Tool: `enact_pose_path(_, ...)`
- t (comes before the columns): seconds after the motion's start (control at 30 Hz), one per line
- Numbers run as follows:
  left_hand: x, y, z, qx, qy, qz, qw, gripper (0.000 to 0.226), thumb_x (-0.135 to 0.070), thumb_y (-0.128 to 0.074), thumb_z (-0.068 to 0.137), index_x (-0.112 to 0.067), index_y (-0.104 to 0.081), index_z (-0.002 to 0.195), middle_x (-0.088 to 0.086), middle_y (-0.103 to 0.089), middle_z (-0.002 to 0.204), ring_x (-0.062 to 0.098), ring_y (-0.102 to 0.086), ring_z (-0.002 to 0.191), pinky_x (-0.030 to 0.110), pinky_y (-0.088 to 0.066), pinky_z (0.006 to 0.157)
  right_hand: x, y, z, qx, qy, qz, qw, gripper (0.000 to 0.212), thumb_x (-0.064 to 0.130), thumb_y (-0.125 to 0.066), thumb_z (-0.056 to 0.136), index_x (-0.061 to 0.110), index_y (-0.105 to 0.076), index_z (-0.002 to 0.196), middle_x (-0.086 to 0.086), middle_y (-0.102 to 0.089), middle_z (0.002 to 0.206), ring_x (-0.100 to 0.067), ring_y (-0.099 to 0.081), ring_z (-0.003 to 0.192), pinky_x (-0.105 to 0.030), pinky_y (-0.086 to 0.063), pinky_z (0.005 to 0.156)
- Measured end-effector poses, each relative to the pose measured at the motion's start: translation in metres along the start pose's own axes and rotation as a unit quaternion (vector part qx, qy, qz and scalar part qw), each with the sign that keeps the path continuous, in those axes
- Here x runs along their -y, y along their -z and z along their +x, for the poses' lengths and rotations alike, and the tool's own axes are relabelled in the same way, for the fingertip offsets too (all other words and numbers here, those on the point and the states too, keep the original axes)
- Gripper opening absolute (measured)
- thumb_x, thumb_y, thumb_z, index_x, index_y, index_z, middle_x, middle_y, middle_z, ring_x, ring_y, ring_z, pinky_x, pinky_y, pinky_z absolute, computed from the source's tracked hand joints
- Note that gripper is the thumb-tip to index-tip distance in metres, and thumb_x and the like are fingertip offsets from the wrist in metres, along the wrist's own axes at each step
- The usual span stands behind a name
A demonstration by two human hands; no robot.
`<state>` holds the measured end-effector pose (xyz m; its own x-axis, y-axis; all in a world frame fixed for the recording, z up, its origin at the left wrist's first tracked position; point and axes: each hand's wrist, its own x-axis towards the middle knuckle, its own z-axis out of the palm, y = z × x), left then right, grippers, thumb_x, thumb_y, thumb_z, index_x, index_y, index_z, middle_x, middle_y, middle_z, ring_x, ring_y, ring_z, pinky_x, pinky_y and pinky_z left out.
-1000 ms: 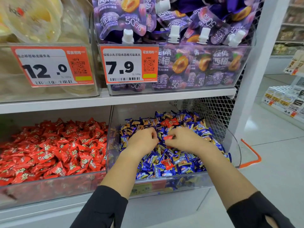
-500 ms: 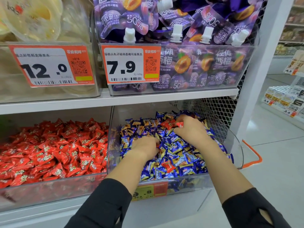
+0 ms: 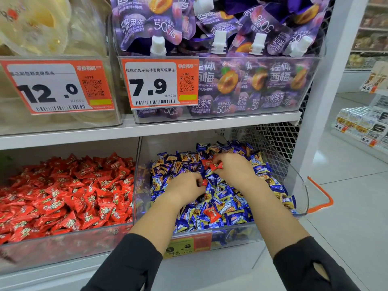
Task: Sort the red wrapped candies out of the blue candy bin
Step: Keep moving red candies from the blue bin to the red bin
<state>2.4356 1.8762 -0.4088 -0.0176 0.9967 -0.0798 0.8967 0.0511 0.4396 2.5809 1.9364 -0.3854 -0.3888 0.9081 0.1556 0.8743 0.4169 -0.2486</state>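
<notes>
Both of your hands are down in the clear plastic bin of blue and yellow wrapped candies [image 3: 298, 185], because that is where the wrong ones are hiding. Your right hand [image 3: 233, 171] sits toward the back of the pile, and its fingers are curled and pinching a small red wrapped candy [image 3: 217, 165]. You hold it by the fingertips so that you lift only that one and leave the blue ones behind. Your left hand [image 3: 184, 189] is closer to you, with its fingers curled down into the pile. A bit of red wrapper [image 3: 204, 182] shows right at its fingertips, so it looks like it is pinching one too, though most of that piece is hidden. Using two hands lets you pick two at once. One more loose red candy [image 3: 212, 214] lies on top of the blue pile near the front wall, just beside your left forearm. It is not picked up yet, so the job is not finished. The clear bin full of red wrapped candies [image 3: 63, 246] sits right next door on the left, on the same white shelf [image 3: 69, 136]. I think that is where the red ones belong, since they match.
</notes>
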Motion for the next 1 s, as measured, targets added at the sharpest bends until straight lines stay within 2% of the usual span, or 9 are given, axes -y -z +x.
enact_pose_path(0.1,-0.002,0.007,-0.004,-0.076,0.04,-0.07,0.994,0.024,-0.041,-0.052,0.086,-0.017,-0.05,0.08,-0.002,-0.053,0.071,0.017,-0.049,0.064,0.028,-0.034,0.056,0.0,0.005,-0.002,-0.034,-0.017,0.06,0.997,0.036,0.023,-0.052,0.09,0.022,-0.055,0.125,0.0,-0.06,0.081,-0.023,-0.056,0.075,-0.028,-0.041,0.06)
enact_pose_path(0.2,-0.005,0.014,-0.005,-0.109,0.066,-0.135,0.983,0.027,-0.039,-0.051,0.086,-0.014,-0.046,0.078,0.001,-0.049,0.071,0.018,-0.044,0.063,0.031,-0.03,0.057,-0.002,0.008,-0.003,-0.042,-0.036,0.095,0.994,0.031,0.024,-0.047,0.092,0.021,-0.061,0.119,0.004,-0.054,0.069,-0.022,-0.054,0.069,-0.029,-0.041,0.059)
enact_pose_path(0.33,-0.004,0.017,-0.007,-0.068,0.074,-0.143,0.985,0.02,-0.034,-0.052,0.086,-0.015,-0.049,0.087,0.002,-0.057,0.078,0.021,-0.054,0.069,0.032,-0.039,0.062,-0.001,0.004,-0.002,-0.028,-0.021,0.023,0.999,0.029,0.026,-0.048,0.096,0.025,-0.066,0.118,-0.004,-0.069,0.103,-0.024,-0.062,0.087,-0.028,-0.045,0.065)
enact_pose_path(0.5,-0.006,0.018,-0.007,0.008,0.039,-0.073,0.997,0.016,-0.03,-0.055,0.081,-0.016,-0.047,0.077,-0.001,-0.049,0.07,0.018,-0.045,0.064,0.031,-0.032,0.058,0.004,-0.005,-0.003,0.047,0.074,-0.053,0.995,0.058,0.008,-0.044,0.095,0.037,-0.037,0.145,0.002,-0.035,0.152,-0.028,-0.05,0.125,-0.039,-0.05,0.085)
enact_pose_path(0.63,-0.01,0.018,-0.011,0.094,-0.045,-0.034,0.994,0.03,-0.043,-0.062,0.084,-0.014,-0.065,0.08,-0.001,-0.054,0.072,0.016,-0.047,0.063,0.031,-0.038,0.06,0.004,-0.006,-0.006,0.05,0.072,-0.074,0.993,0.039,0.024,-0.054,0.095,0.033,-0.053,0.133,-0.002,-0.054,0.136,-0.025,-0.056,0.116,-0.038,-0.049,0.086)
enact_pose_path(0.73,-0.013,0.011,-0.019,0.175,-0.077,-0.011,0.982,0.033,-0.045,-0.056,0.091,-0.03,-0.064,0.119,-0.008,-0.063,0.112,0.013,-0.059,0.097,0.033,-0.049,0.086,0.003,-0.003,-0.009,0.045,0.067,-0.066,0.995,0.029,0.033,-0.058,0.093,0.029,-0.059,0.122,-0.001,-0.059,0.124,-0.022,-0.058,0.107,-0.035,-0.048,0.08)
enact_pose_path(0.8,-0.01,0.008,-0.02,0.144,-0.035,0.095,0.984,0.04,-0.047,-0.048,0.093,-0.03,-0.057,0.128,-0.005,-0.06,0.124,0.019,-0.057,0.109,0.034,-0.048,0.088,0.003,0.002,-0.012,0.054,0.058,-0.038,0.996,0.028,0.037,-0.062,0.091,0.026,-0.061,0.117,0.001,-0.062,0.115,-0.02,-0.059,0.101,-0.033,-0.047,0.077)
enact_pose_path(0.9,-0.001,0.013,-0.021,0.052,0.039,0.246,0.967,0.019,-0.027,-0.045,0.094,-0.015,-0.06,0.093,-0.002,-0.058,0.081,0.019,-0.057,0.079,0.027,-0.041,0.064,0.0,0.01,-0.015,0.056,0.039,0.02,0.997,0.026,0.046,-0.067,0.084,0.025,-0.062,0.099,0.007,-0.06,0.093,-0.016,-0.057,0.087,-0.031,-0.047,0.07)
enact_pose_path(1.0,0.003,0.022,-0.025,0.029,0.1,0.263,0.959,0.011,-0.014,-0.046,0.092,-0.016,-0.052,0.082,-0.003,-0.05,0.074,0.019,-0.052,0.072,0.029,-0.039,0.068,-0.004,0.017,-0.02,0.04,0.023,0.051,0.998,0.027,0.048,-0.068,0.081,0.026,-0.052,0.078,0.009,-0.056,0.073,-0.015,-0.056,0.074,-0.03,-0.044,0.061)
